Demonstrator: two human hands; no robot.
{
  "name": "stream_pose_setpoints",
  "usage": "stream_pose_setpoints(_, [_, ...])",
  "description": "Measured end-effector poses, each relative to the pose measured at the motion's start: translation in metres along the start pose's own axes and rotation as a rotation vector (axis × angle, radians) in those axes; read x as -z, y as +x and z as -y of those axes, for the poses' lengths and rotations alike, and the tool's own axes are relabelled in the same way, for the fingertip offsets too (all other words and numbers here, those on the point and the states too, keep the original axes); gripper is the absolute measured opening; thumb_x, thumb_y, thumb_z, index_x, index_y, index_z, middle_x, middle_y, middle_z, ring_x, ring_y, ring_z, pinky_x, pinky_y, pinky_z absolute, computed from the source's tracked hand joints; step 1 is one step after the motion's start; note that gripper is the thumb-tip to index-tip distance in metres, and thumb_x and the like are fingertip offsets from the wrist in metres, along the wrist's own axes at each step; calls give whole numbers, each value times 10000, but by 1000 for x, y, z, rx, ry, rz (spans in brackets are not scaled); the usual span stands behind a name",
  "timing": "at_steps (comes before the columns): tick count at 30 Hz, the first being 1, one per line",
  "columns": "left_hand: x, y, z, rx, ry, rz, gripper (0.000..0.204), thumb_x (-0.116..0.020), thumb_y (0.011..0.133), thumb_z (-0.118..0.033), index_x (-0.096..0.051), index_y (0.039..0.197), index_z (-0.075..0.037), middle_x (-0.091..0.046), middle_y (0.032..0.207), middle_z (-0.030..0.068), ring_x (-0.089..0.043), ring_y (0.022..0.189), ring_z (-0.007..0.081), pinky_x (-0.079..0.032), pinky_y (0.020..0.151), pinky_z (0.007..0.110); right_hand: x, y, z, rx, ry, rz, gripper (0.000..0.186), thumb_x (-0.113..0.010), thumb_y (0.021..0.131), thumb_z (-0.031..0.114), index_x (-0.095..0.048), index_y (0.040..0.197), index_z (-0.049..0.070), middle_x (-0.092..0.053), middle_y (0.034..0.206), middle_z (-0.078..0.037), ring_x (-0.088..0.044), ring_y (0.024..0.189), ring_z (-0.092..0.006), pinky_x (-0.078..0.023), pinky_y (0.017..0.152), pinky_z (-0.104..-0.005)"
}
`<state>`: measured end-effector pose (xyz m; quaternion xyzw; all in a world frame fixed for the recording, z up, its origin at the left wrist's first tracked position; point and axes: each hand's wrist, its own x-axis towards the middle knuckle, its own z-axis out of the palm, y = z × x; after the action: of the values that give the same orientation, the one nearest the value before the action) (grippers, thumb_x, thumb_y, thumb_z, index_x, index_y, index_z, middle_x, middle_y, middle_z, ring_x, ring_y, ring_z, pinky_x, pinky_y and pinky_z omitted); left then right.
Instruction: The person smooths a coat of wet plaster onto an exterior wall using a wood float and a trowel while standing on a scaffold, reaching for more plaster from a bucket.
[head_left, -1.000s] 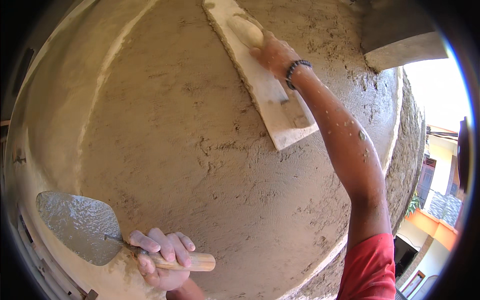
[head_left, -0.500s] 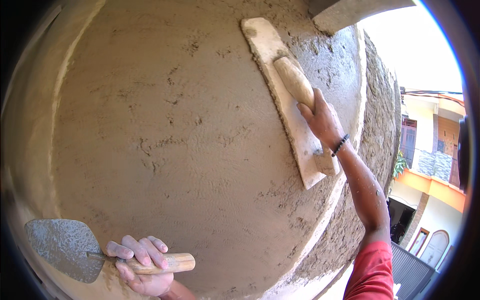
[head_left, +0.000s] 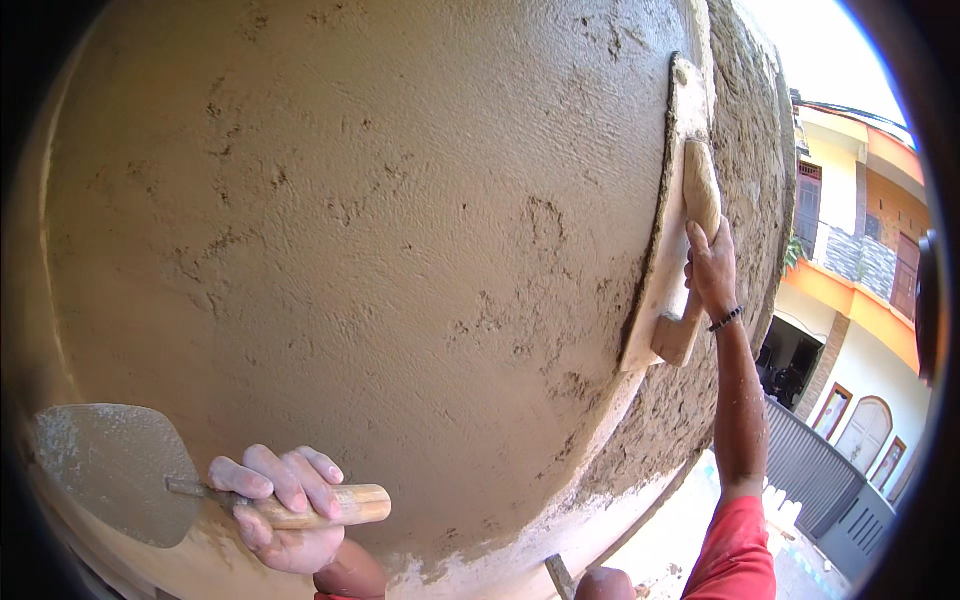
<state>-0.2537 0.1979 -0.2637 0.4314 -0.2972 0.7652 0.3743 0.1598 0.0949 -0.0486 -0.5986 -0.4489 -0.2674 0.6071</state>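
Note:
My left hand [head_left: 290, 500] grips the wooden handle of a pointed metal trowel [head_left: 110, 465], whose mortar-smeared blade points left at the lower left. My right hand [head_left: 710, 260] is wrapped round the handle of a long, pale float [head_left: 650, 330], held upright against the wet render [head_left: 400, 250] near the wall's right-hand border. A dark bead bracelet is on my right wrist.
A rough mortar strip [head_left: 740, 150] runs beside the smoother render, with a pale band [head_left: 530, 540] below. At the right are a house [head_left: 860, 280], a grey metal gate [head_left: 810, 480] and overhead cables. A stick [head_left: 560, 575] shows at the bottom.
My right hand and the float have moved right across the render to its border, and the float is more upright. The view has shifted toward the right. My left hand still holds the trowel.

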Motion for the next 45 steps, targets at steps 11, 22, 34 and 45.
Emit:
stream_pose_setpoints(11, [-15, 0, 6, 31, 28, 7, 277, -459, 982, -320, -450, 1042, -50, -491, 774, 54, -535, 507, 166, -525, 686, 413, -29, -184, -108, -133, 5, 98, 432, -565, 898, 251, -418, 1215, -4, -617, 912, -229, -626, 799, -349, -491, 712, -429])
stream_pose_setpoints(22, [-32, 2, 12, 134, 53, 120, 263, -407, 1004, -313, -495, 1030, -67, -459, 778, 30, -475, 579, 135, -410, 735, 364, 36, -301, -227, -520, 278, -191, 239, -556, 920, 190, -405, 1043, 51, -483, 624, -33, -484, 430, -116, -422, 370, -265])
stream_pose_setpoints(34, [-52, -47, 61, 516, -18, 334, 309, -522, 925, -354, -523, 1027, -63, -422, 778, 28, -442, 571, 139, -367, 713, 357, 232, -295, -211, -660, -490, -99, 432, -669, 855, 273, -538, 1149, -14, -559, 662, -33, -487, 463, -90, -412, 419, -253])
stream_pose_setpoints(45, [-102, -138, 119, 1278, -243, 677, 289, -670, 857, -263, -531, 1008, -59, -533, 740, 50, -554, 578, 160, -480, 643, 364, 470, -426, -227, -1210, -1172, 14, 517, -693, 806, 337, -562, 1176, 0, -674, 964, -204, -671, 802, -298, -526, 720, -385])
